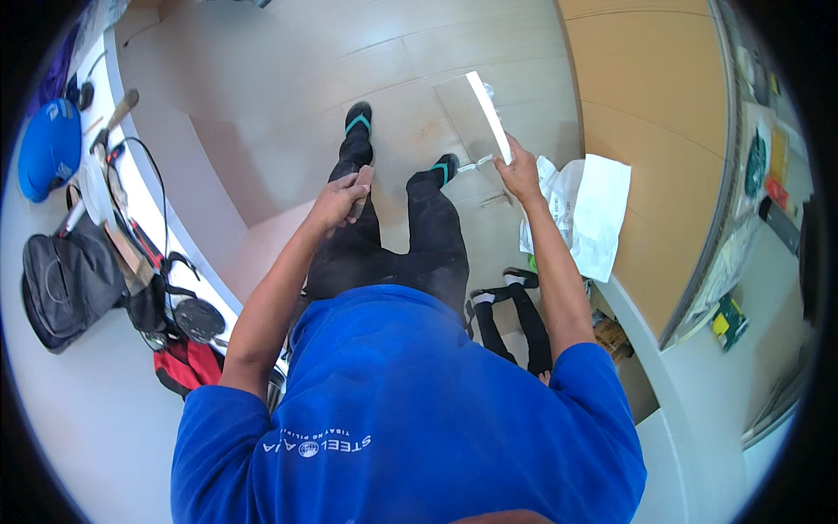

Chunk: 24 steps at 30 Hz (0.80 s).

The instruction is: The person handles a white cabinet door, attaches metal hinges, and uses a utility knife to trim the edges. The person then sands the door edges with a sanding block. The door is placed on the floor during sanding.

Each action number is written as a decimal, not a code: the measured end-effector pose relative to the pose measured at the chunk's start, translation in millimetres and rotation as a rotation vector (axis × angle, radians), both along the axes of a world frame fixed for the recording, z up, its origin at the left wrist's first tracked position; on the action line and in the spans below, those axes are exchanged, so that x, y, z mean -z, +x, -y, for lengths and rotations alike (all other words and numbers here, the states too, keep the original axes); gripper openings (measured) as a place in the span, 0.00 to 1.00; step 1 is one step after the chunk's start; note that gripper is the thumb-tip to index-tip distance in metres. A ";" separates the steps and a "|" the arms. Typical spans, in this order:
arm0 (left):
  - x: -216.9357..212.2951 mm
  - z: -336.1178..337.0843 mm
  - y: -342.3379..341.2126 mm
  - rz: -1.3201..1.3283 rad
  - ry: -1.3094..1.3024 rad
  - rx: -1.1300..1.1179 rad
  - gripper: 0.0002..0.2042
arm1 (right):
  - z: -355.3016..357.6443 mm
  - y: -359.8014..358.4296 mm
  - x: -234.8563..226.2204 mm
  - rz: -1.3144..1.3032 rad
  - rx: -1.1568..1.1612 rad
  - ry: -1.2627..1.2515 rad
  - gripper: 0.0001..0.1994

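My left hand (336, 205) is closed around a small reddish-brown block (363, 182), which looks like a sanding block or folded sandpaper. It is held out in front of my left thigh. Off to the right, my right hand (522, 175) grips the near end of a long white strip or board edge (489, 115). The strip slants away from me, above the tiled floor; how wide the piece is I cannot tell. The fingers of the right hand are partly hidden behind it.
A white ledge on the left holds a blue hard hat (51, 150), a hammer (120, 112), a black bag (72, 284) and cables. White plastic sacks (601, 214) lie by the tan cabinet panel (650, 113). Another person's legs (515, 325) are close on my right.
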<state>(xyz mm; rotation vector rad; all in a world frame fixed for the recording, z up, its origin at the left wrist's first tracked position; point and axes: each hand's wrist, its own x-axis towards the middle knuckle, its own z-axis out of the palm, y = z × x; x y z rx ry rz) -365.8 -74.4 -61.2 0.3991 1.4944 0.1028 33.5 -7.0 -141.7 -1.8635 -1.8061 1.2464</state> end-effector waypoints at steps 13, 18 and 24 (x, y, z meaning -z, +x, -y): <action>54.7 61.3 45.5 0.037 -0.150 -0.036 0.31 | 55.6 24.7 57.9 0.108 -0.084 -0.174 0.29; 52.0 52.4 56.4 -0.035 -0.171 -0.076 0.26 | 80.4 33.2 81.2 0.098 -0.080 -0.133 0.28; 52.6 43.9 66.3 -0.016 -0.171 -0.063 0.22 | 97.2 41.2 94.9 0.170 -0.124 -0.131 0.31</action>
